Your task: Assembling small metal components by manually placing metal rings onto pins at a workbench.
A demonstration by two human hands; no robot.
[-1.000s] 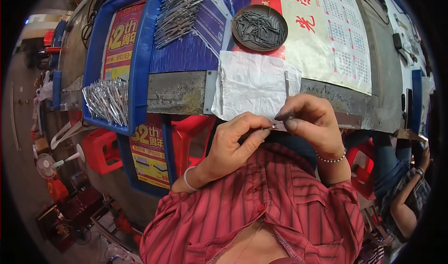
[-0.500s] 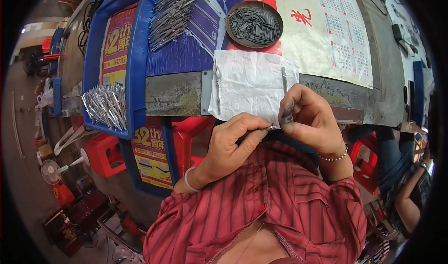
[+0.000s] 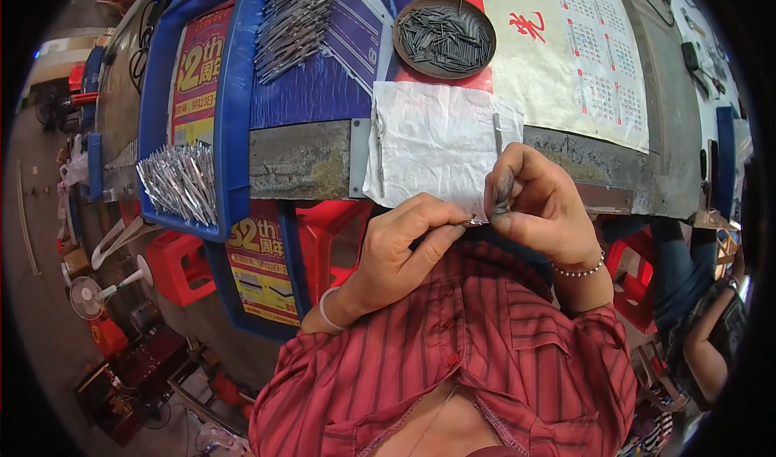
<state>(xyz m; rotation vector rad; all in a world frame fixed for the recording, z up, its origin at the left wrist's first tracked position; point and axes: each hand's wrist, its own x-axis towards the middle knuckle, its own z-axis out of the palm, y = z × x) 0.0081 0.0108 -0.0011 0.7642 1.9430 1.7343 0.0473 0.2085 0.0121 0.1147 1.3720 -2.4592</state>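
Note:
In front of my chest, just off the table's front edge, my left hand (image 3: 414, 235) pinches a small, thin, shiny metal piece (image 3: 477, 223) between thumb and forefinger. My right hand (image 3: 540, 206) is closed at its other end, with thumb and blackened forefinger pressed together there. Most of the piece is hidden by the fingertips. Just beyond the hands, a creased white cloth or paper (image 3: 436, 142) lies on the table. On it rest a slim metal strip (image 3: 498, 132) at the right and a thin metal piece (image 3: 379, 154) at the left.
A round brown bowl (image 3: 402, 51) of short dark rods sits beyond the white sheet. Slim silvery pieces (image 3: 295, 29) are heaped at the back left. A blue tray (image 3: 234, 117) holds more of them (image 3: 179, 184). Red stools (image 3: 179, 267) stand below; another person's arm (image 3: 710, 344) shows at right.
Both hands stay together at the small metal piece, with only a slight shift of the right fingertips. The whole view has moved a little.

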